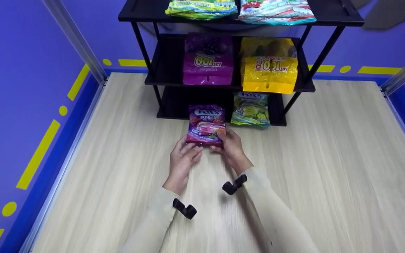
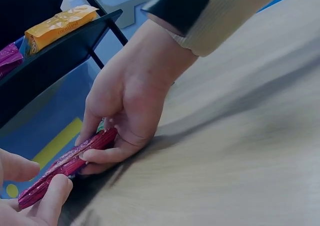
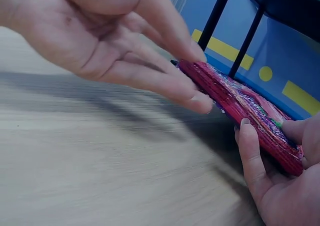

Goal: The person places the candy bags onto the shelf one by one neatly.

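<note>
In the head view, a purple-and-red Fox's Berries candy bag (image 1: 206, 123) lies at the front of the lowest shelf, its near end jutting past the edge. My right hand (image 1: 233, 147) pinches its near right corner, thumb on the printed face and fingers beneath. At the near left corner is my left hand (image 1: 184, 160), its extended digits spread around the bag's end. The right wrist view shows this left hand (image 3: 115, 45) with fingertips right at the bag's red edge (image 3: 240, 110). From the left wrist, my right hand (image 2: 127, 100) grips the far end.
A green Fox's bag (image 1: 251, 109) sits right of the berries bag on the black shelf rack (image 1: 169, 105). Above are a purple Lot 100 bag (image 1: 207, 63) and a yellow one (image 1: 269, 66). Two more bags top the rack. Blue walls (image 1: 23, 88) flank the wooden table (image 1: 118, 168).
</note>
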### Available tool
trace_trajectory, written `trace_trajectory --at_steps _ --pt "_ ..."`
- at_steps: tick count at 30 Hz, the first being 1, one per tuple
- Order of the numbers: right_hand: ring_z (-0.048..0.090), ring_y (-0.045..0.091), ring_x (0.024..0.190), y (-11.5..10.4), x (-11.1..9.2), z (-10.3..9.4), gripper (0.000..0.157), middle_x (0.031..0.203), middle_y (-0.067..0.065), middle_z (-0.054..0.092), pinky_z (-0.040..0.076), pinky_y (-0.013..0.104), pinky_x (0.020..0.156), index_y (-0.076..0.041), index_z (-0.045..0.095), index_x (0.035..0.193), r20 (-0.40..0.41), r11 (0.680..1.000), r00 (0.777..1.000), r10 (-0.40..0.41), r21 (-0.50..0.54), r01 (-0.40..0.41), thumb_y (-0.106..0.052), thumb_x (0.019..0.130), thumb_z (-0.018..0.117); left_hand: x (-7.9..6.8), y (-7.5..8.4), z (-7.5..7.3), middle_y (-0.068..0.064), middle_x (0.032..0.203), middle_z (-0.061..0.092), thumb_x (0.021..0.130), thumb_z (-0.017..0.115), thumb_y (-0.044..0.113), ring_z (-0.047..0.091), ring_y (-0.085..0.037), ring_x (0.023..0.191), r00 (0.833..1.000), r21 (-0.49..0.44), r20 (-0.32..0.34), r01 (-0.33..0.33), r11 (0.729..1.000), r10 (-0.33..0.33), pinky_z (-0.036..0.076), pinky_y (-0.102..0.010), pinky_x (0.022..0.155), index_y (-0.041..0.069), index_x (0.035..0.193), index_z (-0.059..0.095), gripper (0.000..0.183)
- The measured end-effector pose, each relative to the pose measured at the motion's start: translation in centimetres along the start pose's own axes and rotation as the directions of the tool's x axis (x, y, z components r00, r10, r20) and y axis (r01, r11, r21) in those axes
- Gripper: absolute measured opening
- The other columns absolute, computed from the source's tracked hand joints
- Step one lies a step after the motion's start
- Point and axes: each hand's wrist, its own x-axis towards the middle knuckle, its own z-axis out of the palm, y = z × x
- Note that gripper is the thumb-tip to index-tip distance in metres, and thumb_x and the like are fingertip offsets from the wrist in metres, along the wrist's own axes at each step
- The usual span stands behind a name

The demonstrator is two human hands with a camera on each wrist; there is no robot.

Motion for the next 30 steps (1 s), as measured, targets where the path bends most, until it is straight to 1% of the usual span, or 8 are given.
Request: trace_trajectory --at_steps 5,7,9,14,18,23,27,30 --pt "0.070 0.021 0.071 0.3 -1.3 -0.7 0.043 0.110 0.020 0.063 0.062 0.038 0.073 0.002 0.041 0.136 -0.001 0.998 0.999 -0.046 -0.033 0.046 -0.017 0.100 0.053 -0.4 0.2 0.4 -0.024 0.135 0.049 0.088 0.065 -0.001 0.067 -0.018 0.100 1.000 -0.003 -0.009 -0.018 1.000 0.018 0.056 -0.034 0.094 0.012 0.148 0.035 0.068" --pt "0.072 0.023 0.073 0.5 -2.0 -1.1 0.040 0.106 0.023 0.065 0.062 0.040 0.074 0.003 0.042 0.134 -0.015 0.997 0.998 -0.068 -0.043 0.067 -0.013 0.099 0.053 -0.5 0.2 0.5 -0.025 0.136 0.047 0.089 0.064 -0.002 0.066 -0.020 0.103 1.000 -0.006 -0.010 -0.020 1.000 0.020 0.056 -0.033 0.094 0.011 0.148 0.034 0.067" --pt "0.072 0.025 0.076 0.7 -2.7 -1.5 0.038 0.107 0.024 0.065 0.062 0.040 0.075 0.004 0.042 0.132 -0.030 0.996 0.996 -0.084 -0.044 0.082 -0.011 0.099 0.053 -0.6 0.2 0.6 -0.025 0.137 0.046 0.089 0.063 -0.002 0.066 -0.022 0.106 1.000 -0.010 -0.013 -0.021 1.000 0.021 0.056 -0.033 0.094 0.011 0.147 0.034 0.067" --pt "0.072 0.028 0.083 1.0 -4.4 -2.2 0.034 0.119 0.029 0.061 0.062 0.038 0.072 0.005 0.044 0.130 -0.036 0.994 0.994 -0.103 -0.041 0.101 -0.005 0.098 0.051 -0.7 0.2 0.7 -0.025 0.138 0.045 0.088 0.063 -0.003 0.066 -0.023 0.106 0.999 -0.010 -0.029 -0.015 1.000 0.015 0.056 -0.033 0.094 0.011 0.145 0.034 0.066" --pt "0.071 0.031 0.092 1.1 -5.4 -2.4 0.039 0.130 0.028 0.057 0.062 0.036 0.073 0.003 0.044 0.137 -0.010 0.992 0.994 -0.110 -0.058 0.110 -0.007 0.099 0.050 -0.8 0.2 0.7 -0.024 0.141 0.043 0.088 0.063 -0.003 0.065 -0.025 0.109 1.000 -0.003 -0.024 -0.013 1.000 0.013 0.056 -0.032 0.093 0.013 0.145 0.034 0.066" --pt "0.068 0.033 0.102 1.5 -6.0 -2.7 0.047 0.143 0.026 0.047 0.061 0.038 0.079 0.004 0.033 0.147 0.061 0.988 0.991 -0.118 -0.090 0.124 -0.005 0.102 0.042 -1.0 -0.1 0.5 -0.024 0.146 0.040 0.089 0.061 -0.003 0.060 -0.031 0.118 1.000 0.012 0.006 -0.008 1.000 0.008 0.056 -0.032 0.093 0.016 0.148 0.030 0.069" --pt "0.065 0.033 0.107 1.9 -6.1 -2.9 0.050 0.150 0.023 0.039 0.060 0.039 0.082 0.001 0.025 0.151 0.113 0.984 0.986 -0.121 -0.118 0.135 -0.003 0.102 0.036 -1.1 -0.5 0.1 -0.023 0.151 0.035 0.090 0.061 -0.003 0.060 -0.031 0.119 1.000 0.038 0.030 0.002 0.999 -0.003 0.056 -0.031 0.092 0.018 0.151 0.026 0.074" --pt "0.064 0.033 0.109 2.0 -6.1 -3.1 0.051 0.153 0.022 0.035 0.060 0.038 0.082 0.001 0.022 0.152 0.133 0.981 0.983 -0.129 -0.130 0.147 -0.003 0.103 0.035 -1.2 -0.6 -0.1 -0.021 0.151 0.036 0.090 0.062 -0.001 0.062 -0.029 0.116 0.999 0.061 0.050 0.011 0.998 -0.014 0.057 -0.031 0.091 0.019 0.153 0.024 0.076"
